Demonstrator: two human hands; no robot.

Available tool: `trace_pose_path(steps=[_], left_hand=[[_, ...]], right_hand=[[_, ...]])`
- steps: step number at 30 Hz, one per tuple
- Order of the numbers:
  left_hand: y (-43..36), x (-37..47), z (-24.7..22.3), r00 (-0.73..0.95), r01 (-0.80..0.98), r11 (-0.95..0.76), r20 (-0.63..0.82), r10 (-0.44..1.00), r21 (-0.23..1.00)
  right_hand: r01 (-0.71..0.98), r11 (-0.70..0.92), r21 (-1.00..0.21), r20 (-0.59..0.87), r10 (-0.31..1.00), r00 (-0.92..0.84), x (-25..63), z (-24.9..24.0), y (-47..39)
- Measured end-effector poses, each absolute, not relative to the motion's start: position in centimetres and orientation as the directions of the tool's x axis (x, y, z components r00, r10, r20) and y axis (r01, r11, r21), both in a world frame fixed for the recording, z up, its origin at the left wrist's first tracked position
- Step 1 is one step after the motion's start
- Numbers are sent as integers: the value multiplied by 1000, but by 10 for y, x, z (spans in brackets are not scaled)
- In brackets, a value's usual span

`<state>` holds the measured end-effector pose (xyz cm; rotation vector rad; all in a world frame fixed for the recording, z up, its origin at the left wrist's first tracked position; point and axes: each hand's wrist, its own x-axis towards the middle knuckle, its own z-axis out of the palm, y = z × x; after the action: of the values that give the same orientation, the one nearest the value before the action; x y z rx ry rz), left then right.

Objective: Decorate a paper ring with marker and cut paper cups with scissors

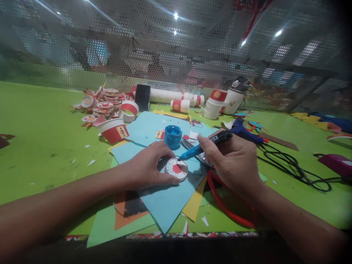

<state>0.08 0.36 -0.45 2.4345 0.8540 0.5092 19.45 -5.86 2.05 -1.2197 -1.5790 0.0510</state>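
My left hand grips a small round white disc by its edge, thumb at the front and fingers behind. The disc has a red shape in its middle and blue marks along its left side. In my right hand is a blue marker with a black rear end, its tip at the disc's upper edge. Sheets of light blue paper lie beneath both. Just behind the disc stands a small blue tub. Red-handled scissors lie partly under my right hand and forearm.
Decorated discs are heaped at the back left, near a cut paper cup. A phone, stacked paper cups and a white flask stand behind. On the right are a blue glue gun and black cable.
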Motion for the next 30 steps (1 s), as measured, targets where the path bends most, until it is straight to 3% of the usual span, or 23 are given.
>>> trace_pose_path(steps=[24,30], left_hand=[[4,2,-5,721,481,-668,177,670,568],[6,2,-6,730,478,-672,170,662,566]], right_hand=[[648,441,-620,581,814,2,196,19,-57],[658,381,-650,564,822,82,196,16,-56]])
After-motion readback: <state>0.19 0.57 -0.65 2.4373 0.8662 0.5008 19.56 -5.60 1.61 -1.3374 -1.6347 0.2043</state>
